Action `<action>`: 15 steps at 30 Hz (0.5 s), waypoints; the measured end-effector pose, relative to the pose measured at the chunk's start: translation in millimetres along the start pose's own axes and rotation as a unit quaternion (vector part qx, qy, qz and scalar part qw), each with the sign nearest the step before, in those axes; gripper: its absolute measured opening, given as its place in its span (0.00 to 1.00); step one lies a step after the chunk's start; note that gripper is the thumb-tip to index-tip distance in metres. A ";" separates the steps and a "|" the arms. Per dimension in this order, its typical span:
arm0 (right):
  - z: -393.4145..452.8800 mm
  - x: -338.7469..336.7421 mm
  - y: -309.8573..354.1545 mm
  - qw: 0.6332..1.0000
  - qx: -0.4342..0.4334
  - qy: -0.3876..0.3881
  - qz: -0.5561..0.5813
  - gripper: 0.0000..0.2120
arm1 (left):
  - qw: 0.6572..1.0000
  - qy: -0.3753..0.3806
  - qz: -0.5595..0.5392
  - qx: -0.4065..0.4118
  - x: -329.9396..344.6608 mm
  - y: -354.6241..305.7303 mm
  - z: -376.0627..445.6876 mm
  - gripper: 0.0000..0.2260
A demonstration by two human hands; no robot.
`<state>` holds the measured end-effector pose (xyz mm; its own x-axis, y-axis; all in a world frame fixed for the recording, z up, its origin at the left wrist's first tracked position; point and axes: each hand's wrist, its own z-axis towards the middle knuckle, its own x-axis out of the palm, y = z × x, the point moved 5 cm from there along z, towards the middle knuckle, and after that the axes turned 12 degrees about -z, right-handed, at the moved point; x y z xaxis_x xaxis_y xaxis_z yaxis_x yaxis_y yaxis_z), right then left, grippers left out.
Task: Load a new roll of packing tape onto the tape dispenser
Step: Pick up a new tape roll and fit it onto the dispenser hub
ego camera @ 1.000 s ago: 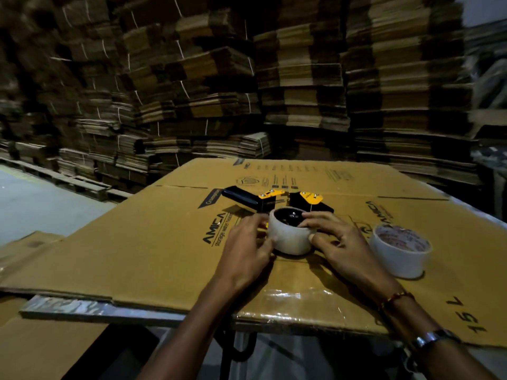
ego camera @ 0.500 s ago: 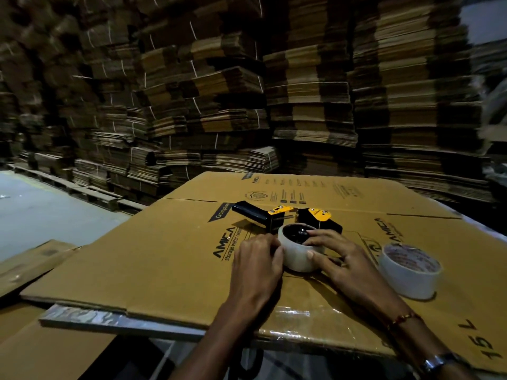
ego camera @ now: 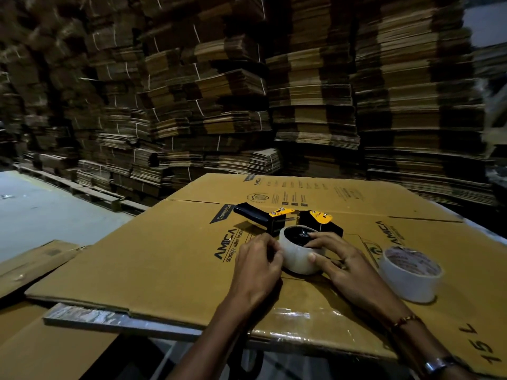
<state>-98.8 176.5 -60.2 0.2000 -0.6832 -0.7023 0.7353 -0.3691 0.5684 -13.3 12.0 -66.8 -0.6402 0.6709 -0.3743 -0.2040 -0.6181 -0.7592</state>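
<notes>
A black and yellow tape dispenser [ego camera: 277, 216] lies on its side on a flattened cardboard box [ego camera: 170, 259]. A whitish roll of packing tape [ego camera: 297, 256] sits on the dispenser's black hub. My left hand [ego camera: 258, 267] presses against the roll's left side with its fingers curled at the edge. My right hand [ego camera: 340, 259] grips the roll from the right, with the thumb on its front wall and the fingers over its top rim. A second tape roll [ego camera: 410, 272] stands free on the cardboard to the right, apart from both hands.
The cardboard lies over a table whose shiny edge [ego camera: 90, 316] shows at the front left. Tall stacks of bundled flat cartons [ego camera: 247, 91] fill the background. More flat cardboard [ego camera: 35, 259] lies low at the left, beside a grey floor [ego camera: 41, 209].
The camera has tilted slightly, so the table appears lower in view. Both hands stay on the roll; my right fingers have shifted further over its top rim.
</notes>
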 end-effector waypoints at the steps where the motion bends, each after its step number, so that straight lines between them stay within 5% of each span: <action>1: 0.2 -0.2 -0.4 1.000 0.000 0.001 0.000 0.09 | 1.000 0.012 -0.004 0.002 0.1 -0.4 -0.5 0.03; 15: 1.5 -0.7 -3.1 0.999 -0.009 0.011 0.029 0.08 | 0.992 0.111 -0.022 0.051 -7.6 4.4 12.4 0.05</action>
<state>-102.2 177.1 -60.8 0.2564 -0.6888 -0.6781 0.7334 -0.3183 0.6007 -18.5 -0.9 -60.7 -0.4520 0.7651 -0.4587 -0.3092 -0.6167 -0.7240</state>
